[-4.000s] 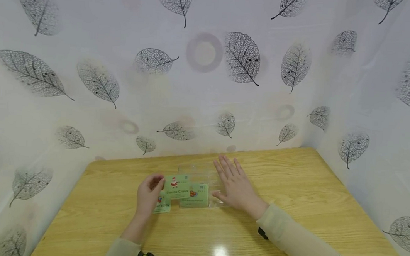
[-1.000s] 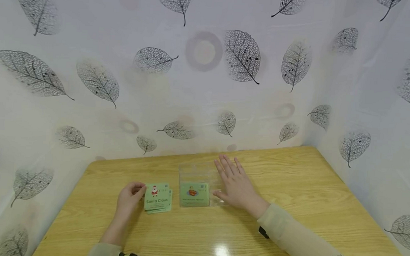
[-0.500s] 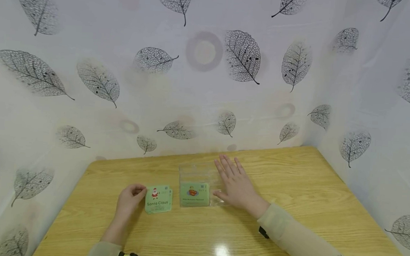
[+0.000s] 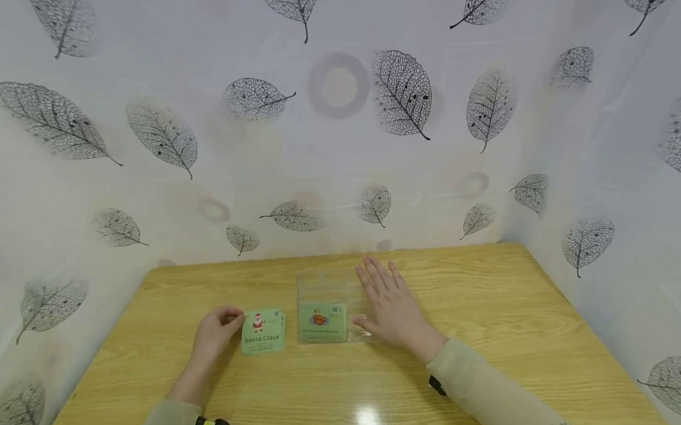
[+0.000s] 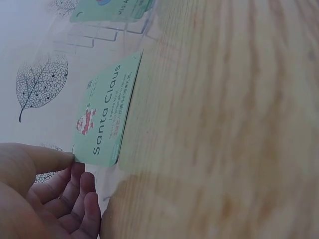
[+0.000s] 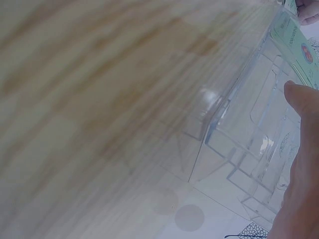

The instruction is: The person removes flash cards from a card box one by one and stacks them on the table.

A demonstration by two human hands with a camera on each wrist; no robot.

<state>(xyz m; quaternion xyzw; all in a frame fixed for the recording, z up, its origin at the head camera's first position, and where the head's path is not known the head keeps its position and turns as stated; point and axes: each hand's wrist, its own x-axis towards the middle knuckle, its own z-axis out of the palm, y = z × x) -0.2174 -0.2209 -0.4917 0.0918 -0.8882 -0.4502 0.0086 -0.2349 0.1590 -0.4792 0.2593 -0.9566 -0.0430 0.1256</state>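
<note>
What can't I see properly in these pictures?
What is under the Santa Claus card: head view, hidden by that card.
Small print on the food card in the clear box: head view, too small; left wrist view, card cut off by the top edge.
Part of the clear box: head view, hidden by the right hand.
Most of the left hand: right wrist view, cut off at the upper right.

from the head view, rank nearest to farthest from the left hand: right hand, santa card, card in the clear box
1. Santa card: pinched by the left hand.
2. Card in the clear box: right of the Santa card.
3. Right hand: farther right, past that card.
</note>
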